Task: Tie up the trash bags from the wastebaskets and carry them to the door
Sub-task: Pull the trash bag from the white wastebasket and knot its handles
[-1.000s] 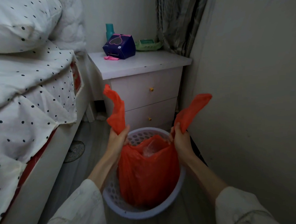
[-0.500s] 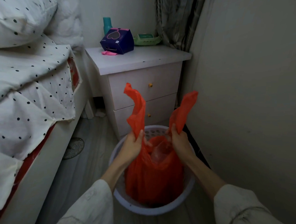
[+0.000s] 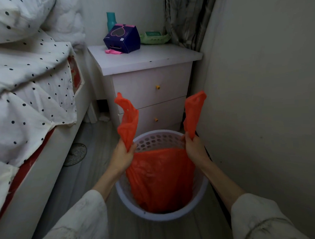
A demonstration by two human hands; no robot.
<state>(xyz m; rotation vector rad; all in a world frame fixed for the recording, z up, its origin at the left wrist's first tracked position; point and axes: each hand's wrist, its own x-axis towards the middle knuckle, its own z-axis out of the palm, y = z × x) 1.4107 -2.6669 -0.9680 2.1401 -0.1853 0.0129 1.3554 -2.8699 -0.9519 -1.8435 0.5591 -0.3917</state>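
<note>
Orange trash bag (image 3: 160, 180) sits inside a white perforated wastebasket (image 3: 197, 205) on the floor, its body slack and its top unknotted. Two bag handles stand upright above the rim, well apart. Left hand (image 3: 121, 156) has its grip closed around the base of the left handle (image 3: 128, 120); right hand (image 3: 194, 147) has its grip closed around the base of the right handle (image 3: 194, 111). Wastebasket stands just in front of a white two-drawer nightstand (image 3: 152, 83), near the wall (image 3: 259, 98) on the right. Nightstand top carries a dark blue box (image 3: 122, 40), a teal bottle (image 3: 111, 20) and a green tray (image 3: 154, 38). A bed with polka-dot bedding (image 3: 27, 88) lies at left.
</note>
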